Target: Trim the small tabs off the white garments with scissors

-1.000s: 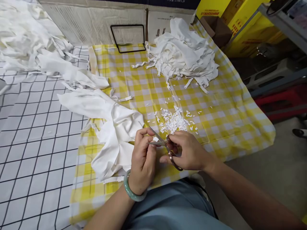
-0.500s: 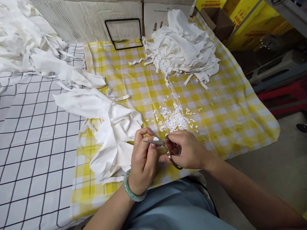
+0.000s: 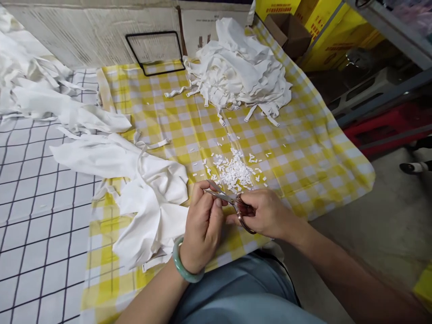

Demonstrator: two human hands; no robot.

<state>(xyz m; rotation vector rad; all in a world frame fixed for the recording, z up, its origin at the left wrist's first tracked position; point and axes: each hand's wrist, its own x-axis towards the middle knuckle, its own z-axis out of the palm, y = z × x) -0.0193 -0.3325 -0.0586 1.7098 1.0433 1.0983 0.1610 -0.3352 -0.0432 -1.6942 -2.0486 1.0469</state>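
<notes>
Head view: from where I stand, the person's right hand (image 3: 265, 213) grasps a pair of scissors (image 3: 232, 200) by its brown handles, the blades slightly parted and pointing toward the left hand (image 3: 205, 220). That left hand is clenched, thumb against fingers, pinching a white strip (image 3: 220, 194); only a small tip of it shows at the blades, the rest hidden. A green bangle (image 3: 184, 266) circles the left wrist. Just beyond both hands lies a scatter of white clippings (image 3: 236, 173) on the yellow checked tablecloth (image 3: 303, 166). A crumpled white garment (image 3: 148, 184) spreads beside the left hand, while a heap of white strapped garments (image 3: 243, 67) sits farther back, near a black wire frame (image 3: 165, 71).
</notes>
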